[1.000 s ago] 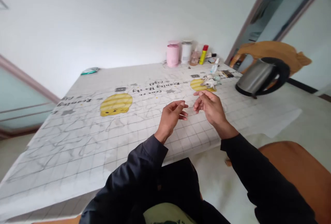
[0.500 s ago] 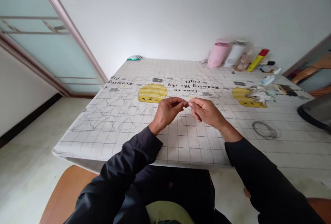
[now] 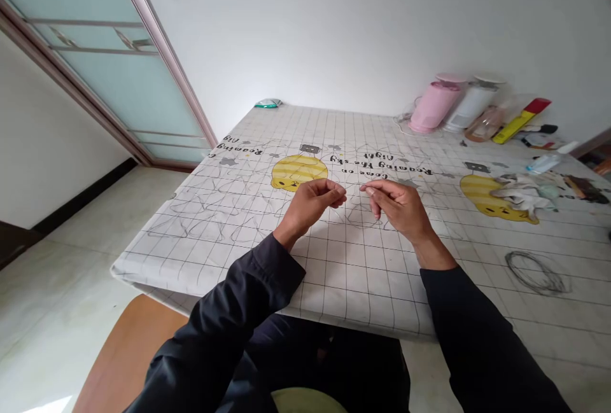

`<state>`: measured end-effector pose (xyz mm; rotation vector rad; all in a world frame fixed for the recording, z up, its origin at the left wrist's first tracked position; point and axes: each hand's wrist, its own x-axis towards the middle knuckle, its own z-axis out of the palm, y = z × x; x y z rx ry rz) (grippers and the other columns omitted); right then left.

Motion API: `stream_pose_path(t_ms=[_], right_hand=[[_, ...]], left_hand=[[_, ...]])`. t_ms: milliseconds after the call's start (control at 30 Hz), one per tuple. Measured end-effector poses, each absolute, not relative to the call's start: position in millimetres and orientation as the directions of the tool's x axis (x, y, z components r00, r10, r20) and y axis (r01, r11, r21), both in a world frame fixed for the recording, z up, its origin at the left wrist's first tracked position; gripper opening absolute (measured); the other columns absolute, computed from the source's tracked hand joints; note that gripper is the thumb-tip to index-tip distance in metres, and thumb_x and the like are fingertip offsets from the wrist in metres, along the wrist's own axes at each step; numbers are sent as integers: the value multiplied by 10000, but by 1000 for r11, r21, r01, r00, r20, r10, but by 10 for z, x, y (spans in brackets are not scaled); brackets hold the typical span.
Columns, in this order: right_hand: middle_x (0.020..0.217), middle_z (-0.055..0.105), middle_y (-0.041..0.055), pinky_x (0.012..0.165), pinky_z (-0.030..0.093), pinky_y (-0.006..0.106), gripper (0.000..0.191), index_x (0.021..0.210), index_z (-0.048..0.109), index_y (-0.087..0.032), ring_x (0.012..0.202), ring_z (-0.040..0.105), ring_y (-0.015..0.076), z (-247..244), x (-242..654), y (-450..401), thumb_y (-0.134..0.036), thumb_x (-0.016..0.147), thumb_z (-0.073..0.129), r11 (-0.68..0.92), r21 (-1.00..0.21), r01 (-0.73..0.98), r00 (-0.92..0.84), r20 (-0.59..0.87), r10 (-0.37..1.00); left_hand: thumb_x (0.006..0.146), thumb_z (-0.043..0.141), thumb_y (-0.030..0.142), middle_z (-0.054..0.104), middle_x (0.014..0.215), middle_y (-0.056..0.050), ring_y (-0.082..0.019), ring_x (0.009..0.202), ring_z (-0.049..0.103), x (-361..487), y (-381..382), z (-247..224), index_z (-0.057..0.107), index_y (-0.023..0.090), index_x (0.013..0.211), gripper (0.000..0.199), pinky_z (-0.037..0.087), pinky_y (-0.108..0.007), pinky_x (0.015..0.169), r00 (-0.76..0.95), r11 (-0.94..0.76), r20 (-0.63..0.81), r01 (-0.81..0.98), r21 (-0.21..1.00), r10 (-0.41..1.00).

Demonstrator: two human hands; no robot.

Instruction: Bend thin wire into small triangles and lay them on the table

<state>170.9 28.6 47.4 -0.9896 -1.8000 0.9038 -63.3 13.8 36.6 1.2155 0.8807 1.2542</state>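
Above the middle of the table, my left hand has its fingers closed in a pinch. My right hand pinches too, a short gap to its right, fingertips facing the left ones. Faint thin wire seems to run near the fingertips, but what each hand holds is too fine to make out. Loose thin wire lies in wavy loops on the checked tablecloth at the left. A coil of wire rests on the cloth at the right.
Along the wall stand a pink cylinder, a white cylinder and a yellow-red box. A crumpled cloth and a small clear bottle lie at the right. A green packet sits at the back edge.
My hands, which were touching at the fingertips, have moved apart, the right one going rightward. The view has shifted, so the table objects appear farther right.
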Motion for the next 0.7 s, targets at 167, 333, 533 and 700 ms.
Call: stream_pose_path(t_ms=[167,333,533,700], right_hand=[[644,604,-23,555,479,314,289,1113,830,-267,568,566,159,344,1659,224,-498,1080,659,458,-805,378,-274,375,886],[686,639,-11,601,494,332,276,1130,820,-275,601,607,173,307,1677,176,-462,1102,618,519,-718,464,-308,418,854],[822,759,31,679,526,354,305,1187,793,-261,693,672,200,284,1698,153,-376,1133,515,636,-557,534,-402,494,771],[890,815,59,662,510,355,317,1141,797,-242,671,675,200,222,1615,104,-289,1109,485,633,-483,605,-334,567,753]], left_hand=[[1012,765,557,829,984,-151,-198,882,771,-654,153,340,827,122,994,440,619,-364,892,284,45,41,-289,956,958],[916,900,397,809,880,-95,-148,771,724,-663,146,340,835,135,955,272,613,-322,834,345,85,21,-291,953,938],[904,906,372,775,808,-68,-126,689,679,-698,133,330,831,138,932,248,592,-299,750,370,134,-20,-285,949,929],[898,912,343,766,798,-55,-110,675,662,-706,145,310,826,136,925,225,563,-279,731,407,188,-55,-296,936,912]])
